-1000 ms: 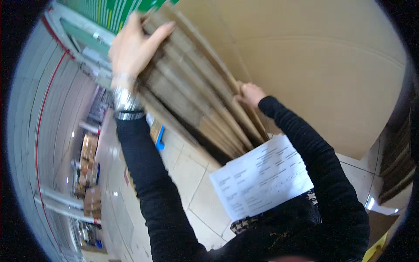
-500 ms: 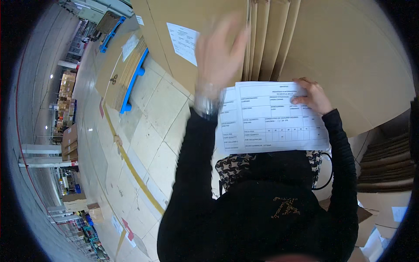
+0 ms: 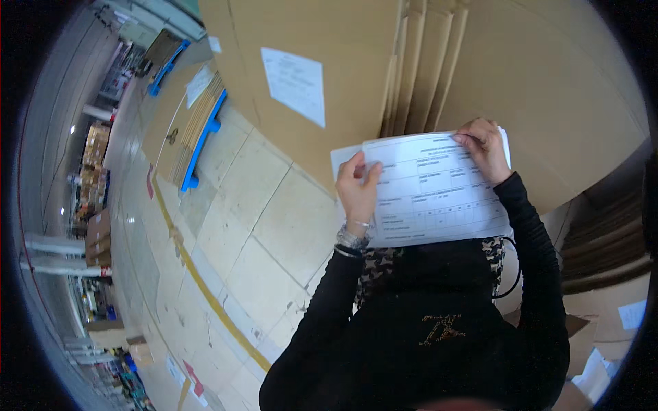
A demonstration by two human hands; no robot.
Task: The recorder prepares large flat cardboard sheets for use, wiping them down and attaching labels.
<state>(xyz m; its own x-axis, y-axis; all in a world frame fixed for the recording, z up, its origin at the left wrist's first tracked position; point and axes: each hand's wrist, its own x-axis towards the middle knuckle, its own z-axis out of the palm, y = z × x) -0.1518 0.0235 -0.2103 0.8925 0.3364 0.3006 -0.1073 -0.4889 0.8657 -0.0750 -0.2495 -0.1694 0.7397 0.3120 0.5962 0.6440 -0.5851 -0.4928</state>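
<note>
A small stack of printed paper sheets (image 3: 432, 205) with tables of text lies in front of me at lap height. My right hand (image 3: 485, 149) is closed at the top right edge of the stack, thumb and fingertips pinching the top sheet. Over the left side of the papers rests my left hand (image 3: 358, 190), fingers bent and thumb apart, touching the sheets. Part of a lower sheet sticks out at the left. Just beyond stands a large brown cardboard sheet (image 3: 343, 27) with a white label (image 3: 295, 83) on its face.
Folded cardboard (image 3: 428, 68) stands upright ahead, with a broad cardboard panel (image 3: 541, 89) at its right. Flat cardboard on a blue pallet (image 3: 204, 137) lies to the left. Yellow tape (image 3: 219, 301) crosses the tiled floor. Stacked cardboard (image 3: 603, 246) sits at the right.
My left hand has come down from in front of the labelled cardboard onto the left side of the papers. My right hand has shifted along the top edge and now pinches it.
</note>
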